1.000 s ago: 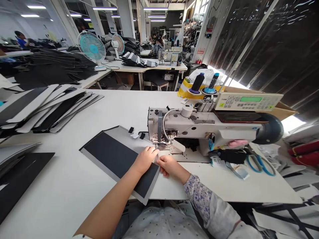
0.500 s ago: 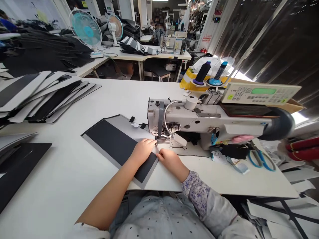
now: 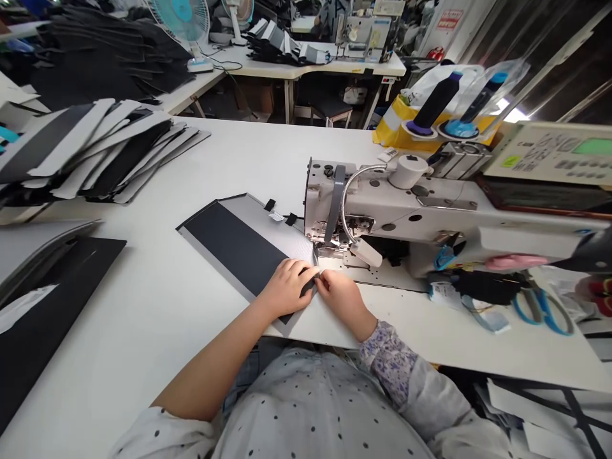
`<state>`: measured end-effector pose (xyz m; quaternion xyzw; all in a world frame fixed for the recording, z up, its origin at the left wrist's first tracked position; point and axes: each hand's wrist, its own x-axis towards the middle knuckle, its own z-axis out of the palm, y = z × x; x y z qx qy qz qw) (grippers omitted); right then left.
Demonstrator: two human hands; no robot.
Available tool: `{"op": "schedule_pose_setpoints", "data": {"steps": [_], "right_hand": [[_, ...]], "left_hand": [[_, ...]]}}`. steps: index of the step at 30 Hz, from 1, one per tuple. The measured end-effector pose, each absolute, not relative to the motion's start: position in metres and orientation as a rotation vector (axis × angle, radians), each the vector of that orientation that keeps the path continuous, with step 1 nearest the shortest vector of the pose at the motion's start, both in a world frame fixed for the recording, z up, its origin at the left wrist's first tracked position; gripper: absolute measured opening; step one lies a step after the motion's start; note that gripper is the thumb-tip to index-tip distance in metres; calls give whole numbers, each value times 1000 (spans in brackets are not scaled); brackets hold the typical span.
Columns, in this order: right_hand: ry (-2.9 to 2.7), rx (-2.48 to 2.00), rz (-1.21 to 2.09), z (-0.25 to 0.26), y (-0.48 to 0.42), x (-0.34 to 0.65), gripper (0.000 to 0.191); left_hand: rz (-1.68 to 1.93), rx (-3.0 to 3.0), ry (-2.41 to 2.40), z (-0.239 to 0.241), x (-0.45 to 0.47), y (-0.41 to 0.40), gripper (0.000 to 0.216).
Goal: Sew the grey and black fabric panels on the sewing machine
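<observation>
My spotted shirt [image 3: 315,408] is nearest, then both hands: L hand [image 3: 287,290] part-open, fingers a bit spread, pressed on grey/blk panel [image 3: 239,248], not closed round it; R hand [image 3: 342,299] nearly closed, thumb + forefinger pinching panel's R edge, just beside L hand. Panel lies flat & slantwise on white table [image 3: 143,306], R edge up by the sewing machine [image 3: 396,204]; can't tell exactly how they meet. Blk tabs [image 3: 269,204] + wht label [image 3: 276,217] along its far edge. Blue-handled scissors [image 3: 542,309] off to R, nr blk cloth [image 3: 485,287]. L side: blk pieces [image 3: 81,287], stack of strips [image 3: 105,150] behind. Past machine, 2 thread cones [image 3: 437,105] by yellow/wht bag [image 3: 392,121]. Farther: another table [image 3: 344,67] w/ fan [image 3: 179,19] & 2nd machine [image 3: 366,35]
</observation>
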<state>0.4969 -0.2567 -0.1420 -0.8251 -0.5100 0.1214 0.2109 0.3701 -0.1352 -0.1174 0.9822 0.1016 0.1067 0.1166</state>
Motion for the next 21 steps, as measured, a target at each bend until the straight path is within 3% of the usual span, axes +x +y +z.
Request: {"op": "schedule_pose_setpoints", "data": {"steps": [5, 11, 21], "right_hand": [[-1591, -2206, 142, -149, -261, 494, 25], [-1644, -2088, 38, -150, -253, 502, 26], [-1577, -2170, 70, -147, -223, 521, 31]], "left_hand": [[299, 2890, 252, -123, 369, -130, 36], [334, 2883, 276, -129, 378, -115, 40], [534, 2867, 389, -134, 406, -82, 27]]}}
